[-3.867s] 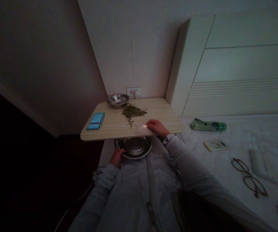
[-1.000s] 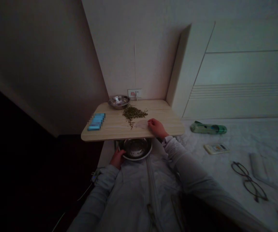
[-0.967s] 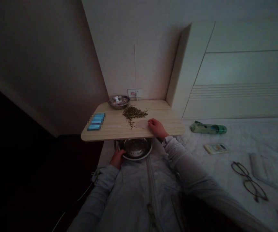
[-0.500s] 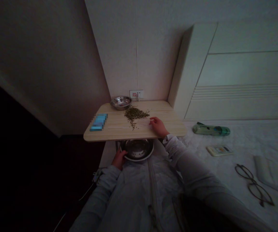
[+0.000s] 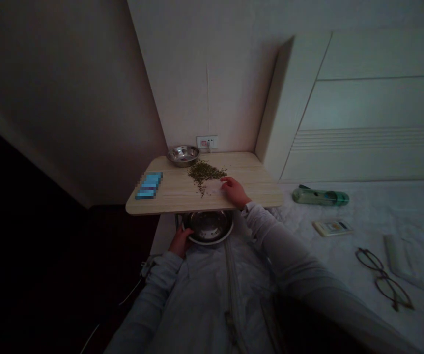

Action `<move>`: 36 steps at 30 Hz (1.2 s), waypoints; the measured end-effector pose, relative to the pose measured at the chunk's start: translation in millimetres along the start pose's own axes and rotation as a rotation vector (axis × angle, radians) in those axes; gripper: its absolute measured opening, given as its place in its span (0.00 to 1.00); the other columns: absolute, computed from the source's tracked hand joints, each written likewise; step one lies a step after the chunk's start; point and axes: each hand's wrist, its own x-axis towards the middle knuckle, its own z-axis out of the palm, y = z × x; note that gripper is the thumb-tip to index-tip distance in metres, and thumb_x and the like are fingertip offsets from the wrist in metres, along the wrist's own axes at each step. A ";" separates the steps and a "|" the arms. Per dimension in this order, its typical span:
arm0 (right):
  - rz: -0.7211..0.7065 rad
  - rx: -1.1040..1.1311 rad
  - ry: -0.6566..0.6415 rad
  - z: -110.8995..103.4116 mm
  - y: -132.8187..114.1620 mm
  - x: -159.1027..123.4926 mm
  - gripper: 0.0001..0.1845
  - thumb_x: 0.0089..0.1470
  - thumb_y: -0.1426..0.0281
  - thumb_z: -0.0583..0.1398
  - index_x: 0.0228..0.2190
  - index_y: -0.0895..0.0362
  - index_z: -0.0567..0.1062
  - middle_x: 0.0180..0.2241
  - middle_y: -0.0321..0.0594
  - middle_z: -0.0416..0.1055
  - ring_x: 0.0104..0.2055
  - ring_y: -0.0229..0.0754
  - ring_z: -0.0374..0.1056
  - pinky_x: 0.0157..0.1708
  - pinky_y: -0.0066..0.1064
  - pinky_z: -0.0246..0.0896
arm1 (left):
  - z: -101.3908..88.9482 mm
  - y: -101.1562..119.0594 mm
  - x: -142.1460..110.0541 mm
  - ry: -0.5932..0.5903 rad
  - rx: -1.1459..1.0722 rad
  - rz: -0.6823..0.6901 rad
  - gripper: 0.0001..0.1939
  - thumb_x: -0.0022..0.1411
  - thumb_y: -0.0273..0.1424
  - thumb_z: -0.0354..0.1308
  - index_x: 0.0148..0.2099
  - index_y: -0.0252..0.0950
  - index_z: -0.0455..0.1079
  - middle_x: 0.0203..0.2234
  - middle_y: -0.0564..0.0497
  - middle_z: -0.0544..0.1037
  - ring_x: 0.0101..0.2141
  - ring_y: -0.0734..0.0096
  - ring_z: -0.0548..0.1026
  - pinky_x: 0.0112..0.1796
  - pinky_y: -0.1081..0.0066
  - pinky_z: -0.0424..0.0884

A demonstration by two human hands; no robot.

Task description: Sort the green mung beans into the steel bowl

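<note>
My left hand (image 5: 181, 240) is closed on the left rim of a metal bowl (image 5: 210, 227) under the table's front edge; a pale rim shows along the bowl's near side. On the table, my right hand (image 5: 235, 191) has its fingers bent together on a pale thin sheet (image 5: 213, 186), too faint to name more exactly. Just beyond the sheet lies a spread heap of small green beans or seeds (image 5: 206, 171), with a few strays trailing toward me. A second, shallow steel bowl (image 5: 183, 155) stands at the table's back left; something small seems to lie in it.
A phone with a blurred blue screen (image 5: 149, 185) lies at the left of the wooden table (image 5: 259, 169). To the right, a bed (image 5: 307, 260) bears a green bottle (image 5: 320, 196), a pale phone-like device (image 5: 332, 227), eyeglasses (image 5: 383, 279) and a pale case (image 5: 403, 260). A wall socket (image 5: 207, 142) is behind.
My right hand has shifted slightly left along the table, with the pale sheet at its fingertips. My left hand keeps its hold on the lower bowl. The view has shifted a little.
</note>
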 end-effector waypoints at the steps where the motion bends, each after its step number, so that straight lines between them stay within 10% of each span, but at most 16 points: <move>1: -0.002 0.004 -0.007 -0.7 -0.4 -0.7 0.16 0.42 0.72 0.50 0.36 0.56 0.67 0.25 0.34 0.68 0.28 0.33 0.61 0.33 0.28 0.54 | 0.3 0.3 0.2 -0.005 -0.007 -0.002 0.25 0.38 0.21 0.52 0.44 0.36 0.63 0.25 0.53 0.73 0.27 0.70 0.71 0.25 0.73 0.66; 36: -0.047 0.025 -0.192 -2.3 -1.6 -8.0 0.16 0.40 0.72 0.51 0.35 0.57 0.68 0.22 0.32 0.68 0.22 0.30 0.57 0.24 0.23 0.52 | 2.3 2.8 -3.0 0.017 0.025 0.019 0.23 0.38 0.22 0.53 0.41 0.36 0.65 0.25 0.53 0.73 0.26 0.71 0.71 0.23 0.75 0.64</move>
